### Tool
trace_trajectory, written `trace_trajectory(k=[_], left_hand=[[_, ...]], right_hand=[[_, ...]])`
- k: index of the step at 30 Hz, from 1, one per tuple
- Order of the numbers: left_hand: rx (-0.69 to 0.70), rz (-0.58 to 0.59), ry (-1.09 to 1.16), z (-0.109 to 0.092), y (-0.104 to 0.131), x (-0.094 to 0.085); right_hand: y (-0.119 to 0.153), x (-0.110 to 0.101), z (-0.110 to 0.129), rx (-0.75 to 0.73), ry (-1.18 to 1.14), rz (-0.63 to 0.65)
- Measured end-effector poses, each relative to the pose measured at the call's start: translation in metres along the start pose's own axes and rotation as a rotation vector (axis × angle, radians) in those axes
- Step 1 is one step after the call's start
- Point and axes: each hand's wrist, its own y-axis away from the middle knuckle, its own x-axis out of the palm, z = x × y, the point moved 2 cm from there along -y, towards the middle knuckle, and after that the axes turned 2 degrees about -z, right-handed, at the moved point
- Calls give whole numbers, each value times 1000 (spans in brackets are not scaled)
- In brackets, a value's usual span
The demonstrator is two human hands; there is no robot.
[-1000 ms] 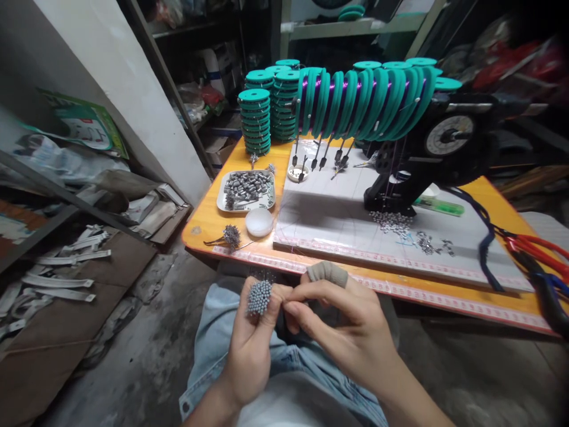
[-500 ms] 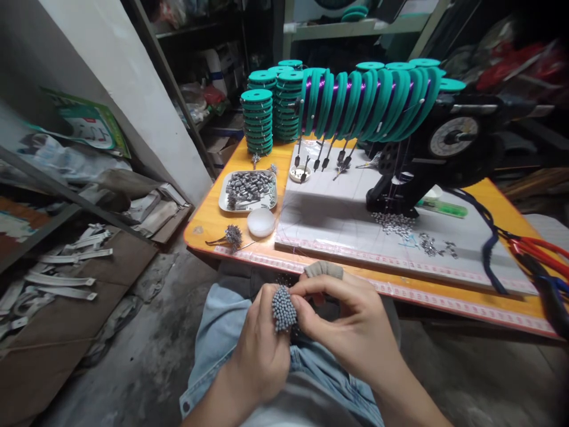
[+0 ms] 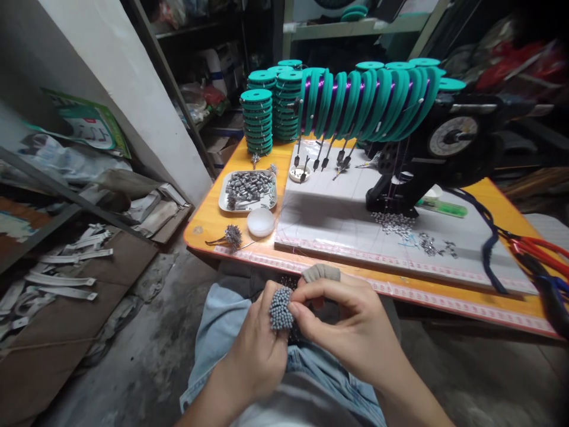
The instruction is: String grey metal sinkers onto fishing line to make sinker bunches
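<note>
Over my lap, my left hand [image 3: 262, 338] is wrapped round a tight bundle of grey round-headed pins [image 3: 281, 309], heads facing up toward me. Dark thin ends show just beyond the fist. At the bundle's right edge, my right hand [image 3: 340, 320] has its thumb and forefinger pinched together, touching the outer heads. Whether a single pin is between those fingertips is hidden. A beige cover wraps one finger [image 3: 320, 273] of the right hand.
On the yellow table [image 3: 208, 207] stand a tray of small metal parts [image 3: 249, 188], a round white lid [image 3: 261, 223] and a spiky dark bundle [image 3: 233, 236]. Green thread spools [image 3: 258, 121] rise behind. A black machine [image 3: 448, 142] stands on a grey board [image 3: 329, 219]; red-handled pliers [image 3: 540, 246] lie right.
The bundle and my left hand have shifted slightly left and turned a little, so more of the heads' front shows. My right fingertips stay at its right edge.
</note>
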Motion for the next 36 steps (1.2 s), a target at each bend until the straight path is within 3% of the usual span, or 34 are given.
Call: trace_trajectory(k=[3,8,14,18,22,36], left_hand=[[-25,89,-65,-4,-1,1],[-80,149,126,-14,1,12],[-324,-10,563,-23,-3,24],[-258,-2,708,-33,-11,23],[-264,71,724,-38,-14,22],[-431,73,745,-37,-13,25]], right_hand=[[0,1,2,-14,37,-34],[1,3,2,-35,93,-114],[5,2,-1,-79,69,-95],[10,0,-5,-156,150,-89],[13,-1,-8,-218,254,-104],[15,-2,-6,-310,252,-76]])
